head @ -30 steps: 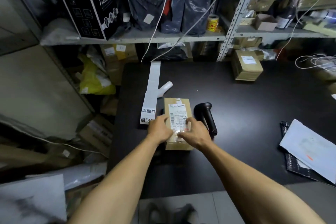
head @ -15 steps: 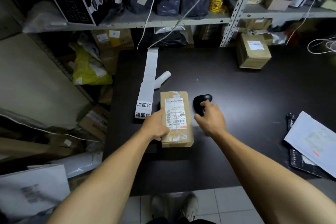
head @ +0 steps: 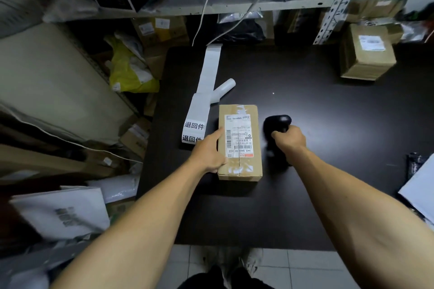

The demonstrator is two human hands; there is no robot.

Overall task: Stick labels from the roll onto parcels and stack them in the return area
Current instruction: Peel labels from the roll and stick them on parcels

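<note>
A small brown cardboard parcel (head: 242, 143) with a white shipping label on top lies on the black table (head: 305, 105). My left hand (head: 207, 152) holds the parcel's left side, thumb on its top edge. Just right of the parcel, my right hand (head: 288, 142) grips the handle of a black barcode scanner (head: 277, 123), whose head points away from me. A strip of white labels (head: 199, 110) printed with black characters runs from the table's far edge to a spot just left of the parcel, with a small white roll (head: 224, 88) beside it.
Another brown box (head: 366, 54) sits at the table's far right. White papers (head: 420, 187) lie at the right edge. Shelves with bags and boxes (head: 211, 4) stand behind the table. Parcels and bags pile on the floor to the left (head: 131, 70).
My right hand left the parcel's label, moved right and closed around the scanner's handle. My left hand stays on the parcel's left side. The camera tilted further down.
</note>
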